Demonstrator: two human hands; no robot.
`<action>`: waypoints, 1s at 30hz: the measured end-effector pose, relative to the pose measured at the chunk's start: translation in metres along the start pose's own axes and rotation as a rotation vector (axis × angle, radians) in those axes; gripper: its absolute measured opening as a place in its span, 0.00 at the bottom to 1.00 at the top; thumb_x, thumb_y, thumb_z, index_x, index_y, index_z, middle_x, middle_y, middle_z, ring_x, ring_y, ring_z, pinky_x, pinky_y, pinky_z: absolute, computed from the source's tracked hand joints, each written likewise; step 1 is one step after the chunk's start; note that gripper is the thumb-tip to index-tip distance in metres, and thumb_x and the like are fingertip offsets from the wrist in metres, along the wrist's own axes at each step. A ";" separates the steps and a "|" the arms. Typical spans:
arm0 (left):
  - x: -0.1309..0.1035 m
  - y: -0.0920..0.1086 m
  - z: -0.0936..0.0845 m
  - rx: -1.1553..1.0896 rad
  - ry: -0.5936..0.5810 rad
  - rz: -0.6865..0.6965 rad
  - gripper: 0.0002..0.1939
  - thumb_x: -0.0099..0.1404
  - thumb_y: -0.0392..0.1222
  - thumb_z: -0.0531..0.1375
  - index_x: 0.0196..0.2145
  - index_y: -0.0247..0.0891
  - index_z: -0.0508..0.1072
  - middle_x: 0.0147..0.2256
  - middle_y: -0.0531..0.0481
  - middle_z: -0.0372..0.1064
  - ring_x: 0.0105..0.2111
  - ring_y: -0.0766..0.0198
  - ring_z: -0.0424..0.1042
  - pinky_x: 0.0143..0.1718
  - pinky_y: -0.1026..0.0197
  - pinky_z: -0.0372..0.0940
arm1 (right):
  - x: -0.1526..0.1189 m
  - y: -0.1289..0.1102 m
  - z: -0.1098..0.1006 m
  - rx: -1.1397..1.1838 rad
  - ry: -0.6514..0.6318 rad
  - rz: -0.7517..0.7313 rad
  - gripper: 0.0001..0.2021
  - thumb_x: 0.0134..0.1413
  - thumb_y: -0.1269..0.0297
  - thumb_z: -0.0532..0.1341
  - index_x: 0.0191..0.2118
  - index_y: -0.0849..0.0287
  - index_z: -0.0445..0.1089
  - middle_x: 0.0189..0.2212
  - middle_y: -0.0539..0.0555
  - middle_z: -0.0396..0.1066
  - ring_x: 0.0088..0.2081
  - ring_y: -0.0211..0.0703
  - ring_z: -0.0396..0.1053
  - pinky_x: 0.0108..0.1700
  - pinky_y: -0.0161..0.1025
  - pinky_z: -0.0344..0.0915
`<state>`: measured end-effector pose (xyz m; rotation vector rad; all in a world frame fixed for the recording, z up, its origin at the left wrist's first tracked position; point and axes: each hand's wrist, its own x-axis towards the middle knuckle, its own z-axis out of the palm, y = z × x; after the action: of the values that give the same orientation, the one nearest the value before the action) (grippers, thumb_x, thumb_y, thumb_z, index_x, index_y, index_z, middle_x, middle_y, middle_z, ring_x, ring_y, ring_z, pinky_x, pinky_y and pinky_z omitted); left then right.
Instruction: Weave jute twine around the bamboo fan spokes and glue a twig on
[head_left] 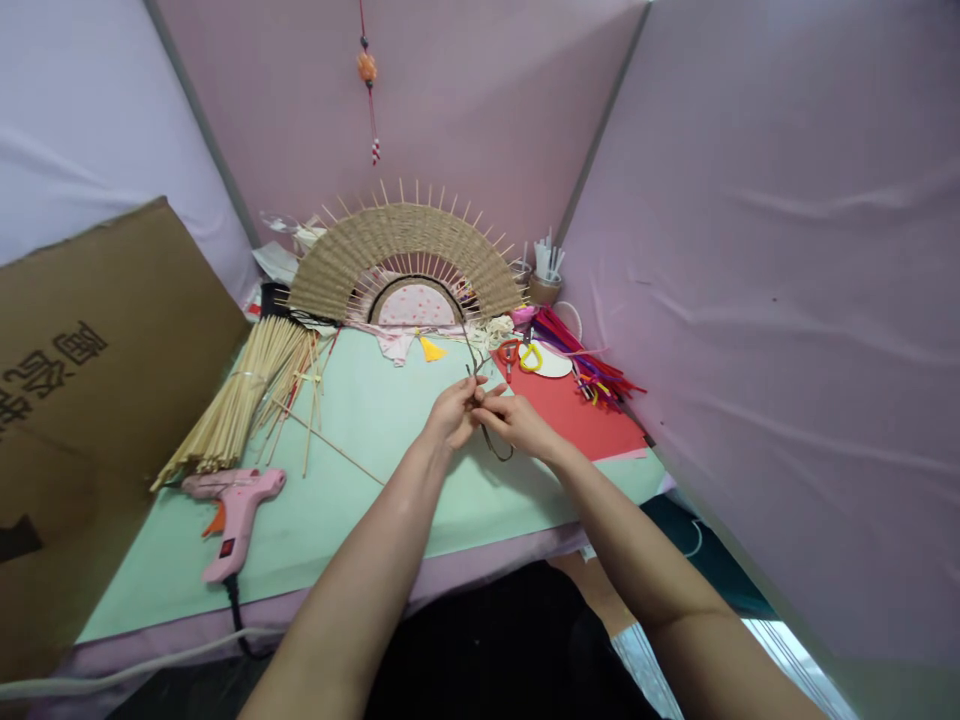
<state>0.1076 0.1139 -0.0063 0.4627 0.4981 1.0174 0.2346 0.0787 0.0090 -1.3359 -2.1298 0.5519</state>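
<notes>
My left hand [453, 412] and my right hand [514, 420] meet above the green tabletop, fingertips nearly touching. Both have their fingers closed on a thin dark cord [495, 446], which loops below them and runs up past the fingertips toward the woven fan. That fan [409, 225], a wide arch of tan weave with thin sticks poking out, stands at the back of the table. A pink dotted half-round piece [417, 303] sits inside its arch. In front of it lies a yellow tassel [431, 348].
A pink glue gun [240, 515] and bundled sticks [244, 400] lie left, beside a cardboard sheet [97, 400]. Right are red paper [600, 425], red-handled scissors [509, 354], yellow-handled scissors [531, 357] and coloured pipe cleaners [585, 345]. A beaded ornament [367, 68] hangs behind.
</notes>
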 end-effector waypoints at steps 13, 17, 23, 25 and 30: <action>-0.003 0.021 0.005 -0.337 0.101 0.001 0.13 0.72 0.35 0.46 0.31 0.34 0.65 0.16 0.62 0.42 0.12 0.78 0.45 0.14 0.77 0.52 | -0.067 -0.034 -0.018 0.364 0.964 0.121 0.20 0.64 0.51 0.48 0.24 0.55 0.61 0.22 0.52 0.63 0.25 0.40 0.61 0.29 0.39 0.60; -0.006 0.020 0.008 -0.300 0.054 0.027 0.14 0.73 0.35 0.46 0.31 0.33 0.65 0.16 0.62 0.41 0.12 0.78 0.45 0.13 0.77 0.46 | -0.074 -0.031 -0.030 0.330 0.643 0.202 0.14 0.61 0.54 0.53 0.35 0.56 0.69 0.32 0.55 0.71 0.34 0.42 0.68 0.40 0.42 0.65; -0.008 0.017 0.008 -0.237 0.014 0.043 0.12 0.72 0.36 0.49 0.31 0.33 0.66 0.17 0.62 0.41 0.13 0.77 0.44 0.14 0.76 0.46 | -0.065 -0.012 0.001 0.299 0.205 0.289 0.13 0.58 0.54 0.55 0.42 0.58 0.69 0.25 0.48 0.66 0.27 0.38 0.63 0.31 0.36 0.61; -0.007 0.017 0.008 -0.250 -0.006 0.030 0.13 0.72 0.36 0.48 0.31 0.33 0.66 0.16 0.61 0.41 0.13 0.77 0.44 0.13 0.76 0.45 | -0.060 -0.014 0.010 0.233 0.158 0.234 0.11 0.56 0.55 0.59 0.38 0.57 0.69 0.24 0.47 0.64 0.27 0.38 0.63 0.31 0.35 0.59; -0.008 0.020 0.007 -0.264 -0.043 -0.037 0.15 0.73 0.36 0.45 0.31 0.32 0.66 0.16 0.62 0.38 0.12 0.76 0.41 0.11 0.75 0.39 | -0.051 -0.029 0.019 0.071 0.259 0.076 0.15 0.62 0.61 0.53 0.23 0.56 0.61 0.21 0.49 0.63 0.26 0.39 0.62 0.31 0.36 0.57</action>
<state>0.0944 0.1148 0.0124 0.2384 0.3269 1.0188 0.2204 0.0189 0.0002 -1.3733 -1.8409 0.4527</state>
